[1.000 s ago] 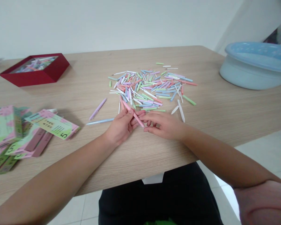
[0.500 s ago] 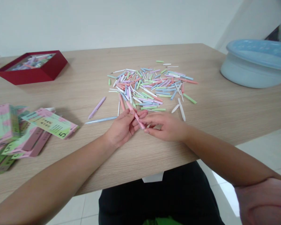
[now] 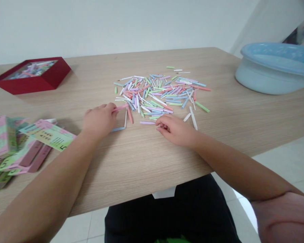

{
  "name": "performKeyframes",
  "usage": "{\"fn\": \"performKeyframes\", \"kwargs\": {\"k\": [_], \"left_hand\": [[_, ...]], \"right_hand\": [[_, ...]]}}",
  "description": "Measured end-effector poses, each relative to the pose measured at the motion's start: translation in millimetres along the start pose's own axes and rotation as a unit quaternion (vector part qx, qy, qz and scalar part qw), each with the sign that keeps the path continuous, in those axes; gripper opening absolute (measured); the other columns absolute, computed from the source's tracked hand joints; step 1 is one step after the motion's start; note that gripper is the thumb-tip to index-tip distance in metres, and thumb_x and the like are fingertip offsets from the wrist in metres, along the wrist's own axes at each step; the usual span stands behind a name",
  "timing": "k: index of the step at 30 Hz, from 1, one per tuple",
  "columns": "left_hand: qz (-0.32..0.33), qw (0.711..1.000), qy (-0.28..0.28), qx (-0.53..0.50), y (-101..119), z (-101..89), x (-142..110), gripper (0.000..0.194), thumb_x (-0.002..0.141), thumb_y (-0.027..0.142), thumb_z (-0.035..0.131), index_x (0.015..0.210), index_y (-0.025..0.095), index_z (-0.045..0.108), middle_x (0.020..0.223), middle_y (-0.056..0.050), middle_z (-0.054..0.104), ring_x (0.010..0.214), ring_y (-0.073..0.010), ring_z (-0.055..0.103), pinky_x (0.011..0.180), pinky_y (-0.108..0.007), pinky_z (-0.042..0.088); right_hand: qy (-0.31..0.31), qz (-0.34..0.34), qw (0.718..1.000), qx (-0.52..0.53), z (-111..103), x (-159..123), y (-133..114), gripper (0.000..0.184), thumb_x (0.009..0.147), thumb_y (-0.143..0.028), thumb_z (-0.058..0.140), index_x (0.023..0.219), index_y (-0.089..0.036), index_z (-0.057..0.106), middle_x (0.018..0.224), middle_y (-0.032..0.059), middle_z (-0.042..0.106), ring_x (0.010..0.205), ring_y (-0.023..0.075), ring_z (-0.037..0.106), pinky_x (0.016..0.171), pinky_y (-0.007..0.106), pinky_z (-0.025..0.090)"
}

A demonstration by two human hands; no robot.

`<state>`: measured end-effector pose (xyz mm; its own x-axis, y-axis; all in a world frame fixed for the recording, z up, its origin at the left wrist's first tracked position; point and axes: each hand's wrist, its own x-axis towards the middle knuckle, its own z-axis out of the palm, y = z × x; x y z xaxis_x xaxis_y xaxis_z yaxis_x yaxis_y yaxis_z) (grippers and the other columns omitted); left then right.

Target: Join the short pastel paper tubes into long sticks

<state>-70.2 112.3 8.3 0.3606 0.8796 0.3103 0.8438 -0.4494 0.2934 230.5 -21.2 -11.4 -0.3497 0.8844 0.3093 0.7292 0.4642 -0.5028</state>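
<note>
A pink pen point(image 3: 121, 107) sticks out to the right from my left hand point(image 3: 99, 119), whose closed fingers hold it above the table left of the pile. Below that hand, part of a blue pen point(image 3: 118, 129) shows; the rest is covered. My right hand point(image 3: 176, 130) rests low at the front of the pile with curled fingers. Its fingertips pinch the right end of a purple pen part point(image 3: 147, 123). Behind both hands spreads a loose pile of pastel pen barrels, caps and refills point(image 3: 157, 96). A salmon barrel point(image 3: 130, 115) and a thin white refill point(image 3: 125, 118) lie between the hands.
Pink-and-green printed boxes point(image 3: 49, 135) are heaped at the left, partly behind my left forearm. A red box point(image 3: 43, 79) holding more pen parts stands at the back left. The large blue basin point(image 3: 273, 74) sits at the right. The table's front edge point(image 3: 142, 196) runs before my lap.
My hands have moved apart. The left one carried the pink pen left and away from me; the right let go of it and now touches a purple part.
</note>
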Motion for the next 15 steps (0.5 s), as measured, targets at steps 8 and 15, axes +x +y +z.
{"fn": "performKeyframes", "kwargs": {"k": [8, 15], "left_hand": [[0.108, 0.993, 0.014, 0.039, 10.5, 9.4, -4.7, 0.027, 0.103, 0.038, 0.05, 0.108, 0.02, 0.07, 0.11, -0.01, 0.07, 0.12, -0.0344, 0.058, 0.113, -0.054, 0.035], [0.234, 0.968, -0.074, 0.045, 54.7, 24.8, -25.9, 0.034, 0.104, 0.043, 0.05, 0.121, 0.02, 0.069, 0.115, -0.014, 0.071, 0.109, -0.0318, 0.063, 0.101, -0.048, 0.046]], "right_hand": [[-0.016, 0.105, 0.981, -0.16, -8.4, 2.1, 19.3, 0.015, 0.1, -0.024, 0.059, 0.109, -0.015, 0.067, 0.117, 0.0163, 0.064, 0.113, 0.03, 0.061, 0.099, 0.041, 0.046], [-0.021, 0.105, 0.977, -0.185, -7.9, 2.6, 23.5, 0.021, 0.101, -0.029, 0.059, 0.115, -0.016, 0.069, 0.12, 0.0162, 0.065, 0.117, 0.0306, 0.06, 0.103, 0.041, 0.044]]}}
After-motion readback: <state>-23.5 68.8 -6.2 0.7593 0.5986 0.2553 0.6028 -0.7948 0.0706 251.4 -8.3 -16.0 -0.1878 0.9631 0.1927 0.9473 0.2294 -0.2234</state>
